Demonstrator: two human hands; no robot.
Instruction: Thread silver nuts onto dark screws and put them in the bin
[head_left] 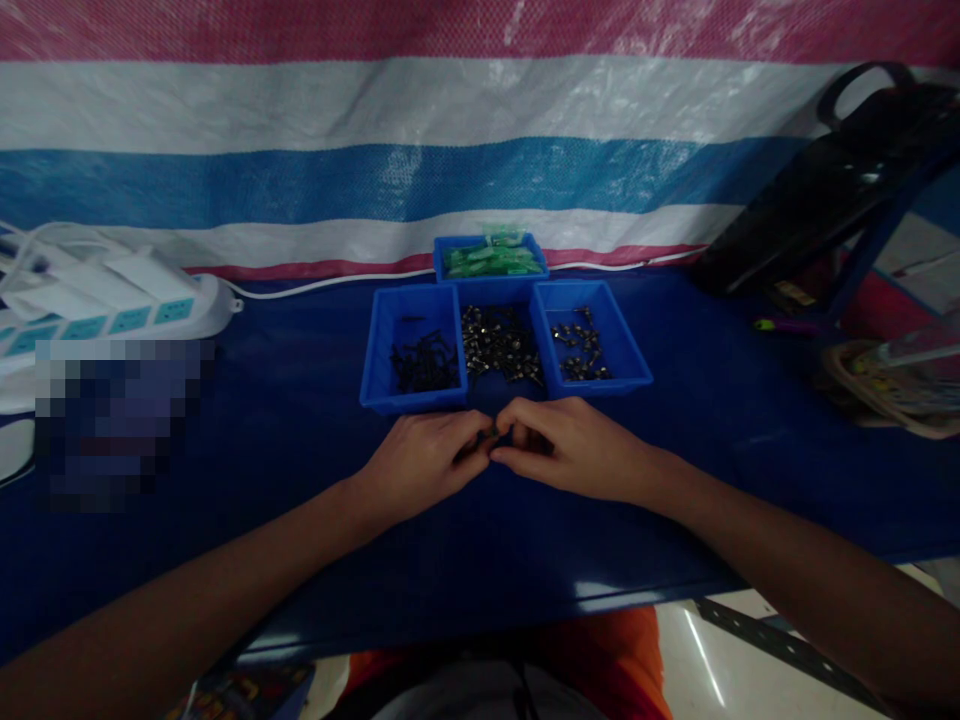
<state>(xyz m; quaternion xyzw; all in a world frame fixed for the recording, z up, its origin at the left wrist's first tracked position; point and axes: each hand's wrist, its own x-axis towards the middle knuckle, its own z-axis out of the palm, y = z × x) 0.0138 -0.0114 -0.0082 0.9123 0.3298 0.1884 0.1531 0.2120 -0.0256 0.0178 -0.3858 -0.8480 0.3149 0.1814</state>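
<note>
My left hand (435,458) and my right hand (574,447) meet at the fingertips over the blue table, just in front of the bins. Both are pinched around something tiny between them, too small to make out. Beyond my left hand is a blue bin (373,345) with dark slender parts (426,364). Past my right hand stands another blue bin (628,350) holding small metal parts (581,352). Between these two, a middle bin holds a pile of metallic pieces (501,340). Behind it, a smaller blue bin (441,262) contains green pieces (491,257).
White power strips (127,300) and a pixelated patch lie at the left. A black bottle (810,180) leans at the back right, near a basket-like container (885,395). Striped sheeting (375,110) hangs behind; a white cable (337,285) runs along its foot.
</note>
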